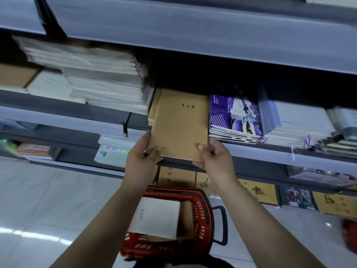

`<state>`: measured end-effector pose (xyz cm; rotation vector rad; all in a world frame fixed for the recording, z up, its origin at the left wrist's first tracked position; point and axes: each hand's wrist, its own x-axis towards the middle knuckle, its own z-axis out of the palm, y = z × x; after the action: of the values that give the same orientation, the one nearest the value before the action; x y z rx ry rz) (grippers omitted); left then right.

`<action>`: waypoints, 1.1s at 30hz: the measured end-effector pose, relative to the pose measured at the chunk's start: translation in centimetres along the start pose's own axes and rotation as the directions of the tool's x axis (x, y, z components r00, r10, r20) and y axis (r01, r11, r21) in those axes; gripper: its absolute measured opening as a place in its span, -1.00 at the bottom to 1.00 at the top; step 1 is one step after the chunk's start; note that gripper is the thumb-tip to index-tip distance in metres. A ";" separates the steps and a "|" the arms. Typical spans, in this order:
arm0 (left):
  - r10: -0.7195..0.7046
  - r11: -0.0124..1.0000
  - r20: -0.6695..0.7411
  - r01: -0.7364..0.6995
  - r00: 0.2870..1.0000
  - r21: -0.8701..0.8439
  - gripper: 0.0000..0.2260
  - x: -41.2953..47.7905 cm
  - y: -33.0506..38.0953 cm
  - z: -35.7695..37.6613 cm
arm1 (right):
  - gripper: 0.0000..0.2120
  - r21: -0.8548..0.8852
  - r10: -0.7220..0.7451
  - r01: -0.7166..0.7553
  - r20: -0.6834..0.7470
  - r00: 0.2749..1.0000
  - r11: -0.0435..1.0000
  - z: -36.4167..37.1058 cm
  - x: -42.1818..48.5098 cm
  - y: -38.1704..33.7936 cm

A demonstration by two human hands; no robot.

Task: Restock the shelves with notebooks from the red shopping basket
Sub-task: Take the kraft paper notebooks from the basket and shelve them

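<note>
Kraft-brown paper-cover notebook (178, 124) sits half onto the grey metal shelf (251, 151), resting on top of a short stack of matching brown notebooks (153, 111). Near end overhangs the shelf lip.

Left hand (142, 157) grips the near-left corner, thumb on top. Right hand (214, 157) pinches the near-right corner, thumb on the cover, fingers under. Both closed on the same notebook.

Slot is tight: tall pile of white plastic-wrapped paper pads (104, 80) on the left, purple illustrated notebooks (234, 117) touching on the right.

Red plastic shopping basket (201, 211) sits on the pale tiled floor (48, 200) directly below, with a white-cover notebook (156, 217) on top and brown ones under it, so restocking looks far from done.

Risks, as judgement:
- Skewed push: the far corner catches the purple stack and drags its top copies back.
- Stack below is already fanned out leftward; sliding friction could shove it further or tip copies off the lip.
- Letting go early, with this overhang, drops it toward the basket.
</note>
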<state>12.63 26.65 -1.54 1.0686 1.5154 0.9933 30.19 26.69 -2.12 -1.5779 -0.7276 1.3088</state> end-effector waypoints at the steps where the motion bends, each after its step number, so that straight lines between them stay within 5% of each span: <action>1: 0.009 0.999 -0.015 -0.009 1.000 0.032 -0.60 0.1 0.0 0.1 | -0.75 -0.044 -0.065 0.064 -0.011 0.998 0.997 0.1 0.0 0.2; 6: 0.010 0.987 -0.055 -0.001 0.998 0.159 -0.46 0.0 0.2 0.2 | -0.67 -0.266 -0.285 0.275 -0.001 0.959 0.924 0.2 0.0 1.2; 12: 0.044 0.975 -0.104 -0.020 0.994 0.221 -0.44 1.3 0.5 0.3 | -0.25 -0.470 -0.308 0.332 0.128 0.943 0.818 1.3 0.3 0.8; 18: 0.078 0.981 -0.190 -0.042 0.979 0.189 -0.51 2.8 1.1 0.8 | -0.45 -0.611 -0.400 0.338 0.039 0.916 0.716 3.7 1.4 0.7; 27: 0.161 0.966 -0.214 -0.109 0.964 0.233 -0.59 5.0 0.6 0.6 | -0.38 -0.522 -0.285 0.260 0.033 0.958 0.813 4.2 3.4 -0.7; 33: 0.065 0.994 -0.169 -0.050 0.983 0.094 -0.58 6.5 0.4 0.5 | -0.40 -0.584 -0.283 0.222 -0.014 0.959 0.781 4.2 4.9 -0.6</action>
<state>12.42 33.01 -2.95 1.1183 1.6899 1.0901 27.46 32.40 -3.56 -1.9176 -1.3155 0.8306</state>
